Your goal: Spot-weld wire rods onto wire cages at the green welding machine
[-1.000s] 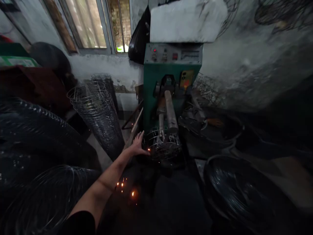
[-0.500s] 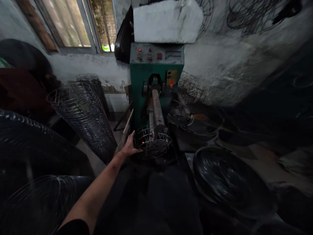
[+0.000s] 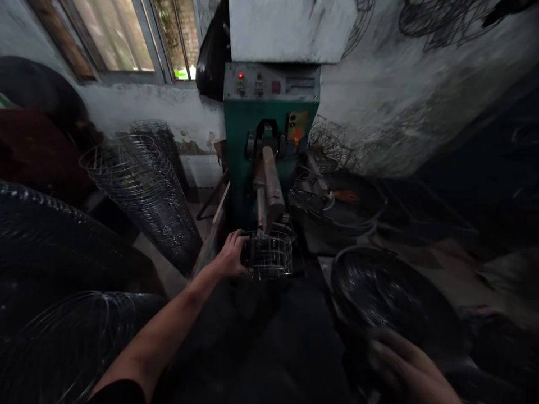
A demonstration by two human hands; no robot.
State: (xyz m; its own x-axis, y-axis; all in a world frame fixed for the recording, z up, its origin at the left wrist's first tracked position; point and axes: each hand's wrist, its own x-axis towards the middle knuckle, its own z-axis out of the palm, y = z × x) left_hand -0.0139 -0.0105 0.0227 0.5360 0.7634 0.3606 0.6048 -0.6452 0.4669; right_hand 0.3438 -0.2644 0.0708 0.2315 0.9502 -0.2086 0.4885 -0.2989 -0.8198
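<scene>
- We have tipped the wire cage (image 3: pixel 275 259) over: its open ring faced up around the machine's lower rod (image 3: pixel 261 210), and now its meshed side faces us, just below the rod's end.
- Our left hand (image 3: pixel 231 255), spread wide against the cage's left side before, now has its fingers bent over that end.
- Our right hand (image 3: pixel 406 359) has come into view, blurred, in front of the dark wire coil (image 3: pixel 374 286).
- The orange sparks we saw earlier have gone.
</scene>
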